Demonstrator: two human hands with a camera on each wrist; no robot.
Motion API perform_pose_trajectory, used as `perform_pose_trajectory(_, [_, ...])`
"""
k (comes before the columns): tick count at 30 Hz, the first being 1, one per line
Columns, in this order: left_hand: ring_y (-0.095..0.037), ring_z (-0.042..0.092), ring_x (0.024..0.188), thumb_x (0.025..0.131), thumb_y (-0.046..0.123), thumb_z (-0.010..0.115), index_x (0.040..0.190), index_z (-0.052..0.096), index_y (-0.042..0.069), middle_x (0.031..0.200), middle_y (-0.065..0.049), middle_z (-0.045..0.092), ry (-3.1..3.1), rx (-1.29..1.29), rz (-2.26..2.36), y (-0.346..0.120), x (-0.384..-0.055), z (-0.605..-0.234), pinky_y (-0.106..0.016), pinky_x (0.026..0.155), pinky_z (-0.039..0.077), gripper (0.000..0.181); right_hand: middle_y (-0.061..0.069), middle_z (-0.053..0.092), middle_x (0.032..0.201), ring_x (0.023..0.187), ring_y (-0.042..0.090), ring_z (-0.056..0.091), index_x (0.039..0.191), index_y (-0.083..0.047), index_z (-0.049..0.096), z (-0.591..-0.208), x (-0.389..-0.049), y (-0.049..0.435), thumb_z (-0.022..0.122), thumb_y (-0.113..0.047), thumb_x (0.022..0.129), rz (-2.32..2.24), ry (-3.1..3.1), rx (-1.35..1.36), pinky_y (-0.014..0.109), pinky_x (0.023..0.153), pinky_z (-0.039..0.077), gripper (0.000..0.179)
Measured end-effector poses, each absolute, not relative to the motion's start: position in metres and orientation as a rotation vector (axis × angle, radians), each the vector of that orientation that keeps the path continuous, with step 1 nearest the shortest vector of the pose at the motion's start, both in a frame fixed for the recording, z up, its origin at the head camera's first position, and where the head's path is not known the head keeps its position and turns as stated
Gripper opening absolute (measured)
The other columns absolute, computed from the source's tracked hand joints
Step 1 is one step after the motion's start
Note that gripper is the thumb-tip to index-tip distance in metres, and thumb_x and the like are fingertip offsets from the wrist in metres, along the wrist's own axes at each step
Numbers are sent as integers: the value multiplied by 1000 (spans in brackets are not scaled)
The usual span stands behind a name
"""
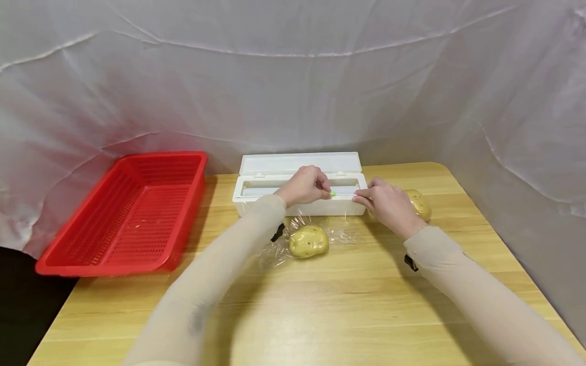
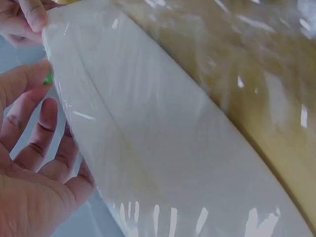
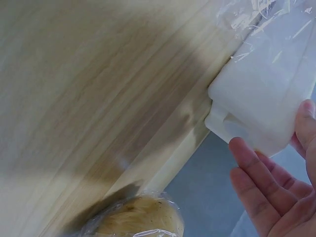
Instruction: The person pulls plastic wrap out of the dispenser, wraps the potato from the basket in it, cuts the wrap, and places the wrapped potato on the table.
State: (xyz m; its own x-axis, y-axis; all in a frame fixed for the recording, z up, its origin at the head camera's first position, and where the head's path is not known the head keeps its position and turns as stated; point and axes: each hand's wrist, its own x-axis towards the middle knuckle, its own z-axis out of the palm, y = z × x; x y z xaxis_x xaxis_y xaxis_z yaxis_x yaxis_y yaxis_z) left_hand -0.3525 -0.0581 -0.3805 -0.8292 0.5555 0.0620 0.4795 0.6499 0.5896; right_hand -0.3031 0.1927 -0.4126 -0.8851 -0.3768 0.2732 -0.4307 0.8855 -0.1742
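A white cling film dispenser box (image 1: 302,208) stands at the back of the table, its lid (image 1: 299,163) raised. My left hand (image 1: 304,187) pinches a small green slider (image 1: 332,193) on the box's front rim, right of the middle. At the right end, my right hand (image 1: 389,202) grips the box's corner with thumb and forefinger; the other fingers (image 3: 259,182) are extended beside it. Clear cling film (image 2: 237,59) hangs over the front wall and spreads onto the table. On that film lies a potato (image 1: 309,241), just in front of the box.
A red plastic basket (image 1: 180,249) stands on the left of the wooden table (image 1: 311,320). Another potato (image 1: 418,205), wrapped in film, lies right of the box, partly behind my right hand. A pale curtain (image 1: 293,101) hangs behind and beside the table.
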Motion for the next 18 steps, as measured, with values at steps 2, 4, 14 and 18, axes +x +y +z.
perform_pose_trajectory(2, [-12,69,83,92,13,85,88,81,11,94,-1,81,2738,855,923,-65,-353,-381,-29,89,55,6,16,70,105,77,31,69,126,-13,81,-413,-303,193,68,-36,106,335,-2818,613,53,63,57,33])
perform_pose_trajectory(4, [-13,70,84,92,13,85,88,81,11,95,-1,81,2742,845,916,-73,-353,-380,-31,91,55,6,16,70,105,79,32,70,125,-13,81,-413,-303,194,68,-36,106,337,-2811,618,53,64,57,33])
perform_pose_trajectory(14, [-20,71,97,92,15,84,91,82,10,105,-5,78,2794,736,925,-129,-349,-380,-37,94,57,5,16,70,108,77,30,68,127,-13,80,-415,-303,206,67,-36,107,345,-2825,586,49,62,56,33])
perform_pose_trajectory(18, [-21,70,100,91,15,85,91,82,12,107,-5,75,2832,694,919,-145,-346,-381,-38,93,56,4,17,70,109,77,29,67,128,-13,80,-416,-303,210,66,-36,107,336,-2828,590,48,62,55,34])
